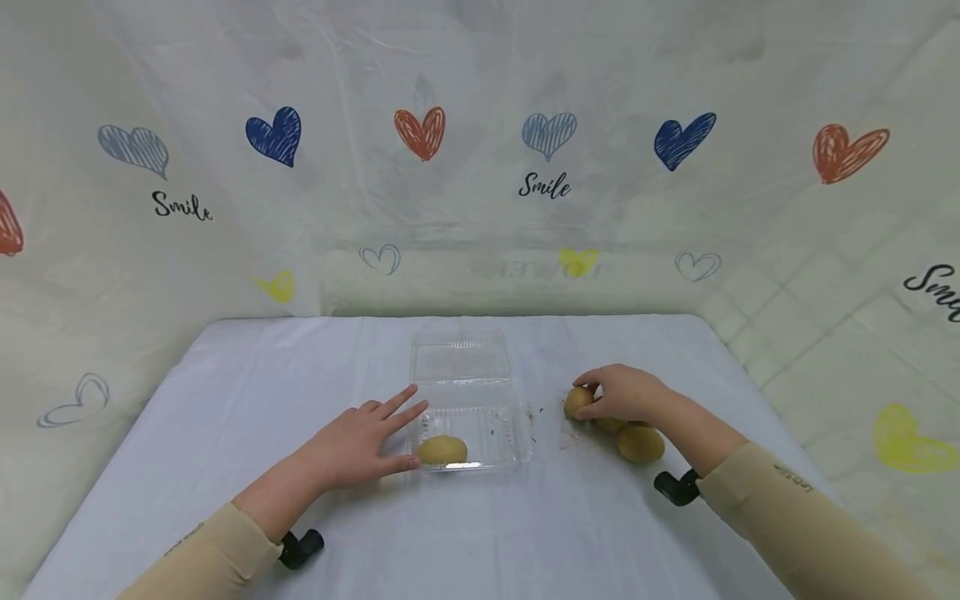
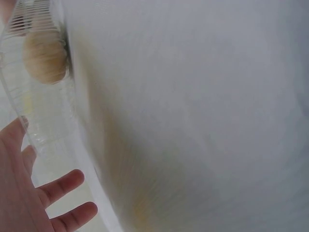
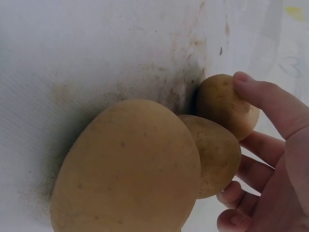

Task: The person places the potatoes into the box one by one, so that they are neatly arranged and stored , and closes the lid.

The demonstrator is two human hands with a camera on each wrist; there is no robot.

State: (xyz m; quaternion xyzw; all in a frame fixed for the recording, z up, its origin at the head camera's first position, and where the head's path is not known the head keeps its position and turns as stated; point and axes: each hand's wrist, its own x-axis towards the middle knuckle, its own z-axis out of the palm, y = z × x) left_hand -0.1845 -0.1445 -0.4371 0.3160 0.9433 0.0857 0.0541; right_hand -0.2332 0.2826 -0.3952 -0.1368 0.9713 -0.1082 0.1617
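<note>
My left hand (image 1: 362, 446) is at the left side of a clear plastic clamshell box (image 1: 487, 429), fingers spread, with fingertips right at its rim. The box stands with its lid (image 1: 459, 358) folded back away from me. Inside it, in the front left corner, lies one potato (image 1: 442, 450). Over on the right, my right hand (image 1: 628, 395) pinches a small potato (image 1: 577, 403) between thumb and fingers. In the right wrist view, a second potato (image 3: 212, 154) lies against that one, and a larger potato (image 3: 128, 169) is closest to the camera.
Brown crumbs of dirt (image 3: 176, 77) dot the white tablecloth (image 1: 480, 533) between the box and the potatoes. Behind the table hangs a pale curtain (image 1: 480, 208) printed with hearts and "Smile". A black wrist camera (image 1: 302, 548) sits by the left sleeve.
</note>
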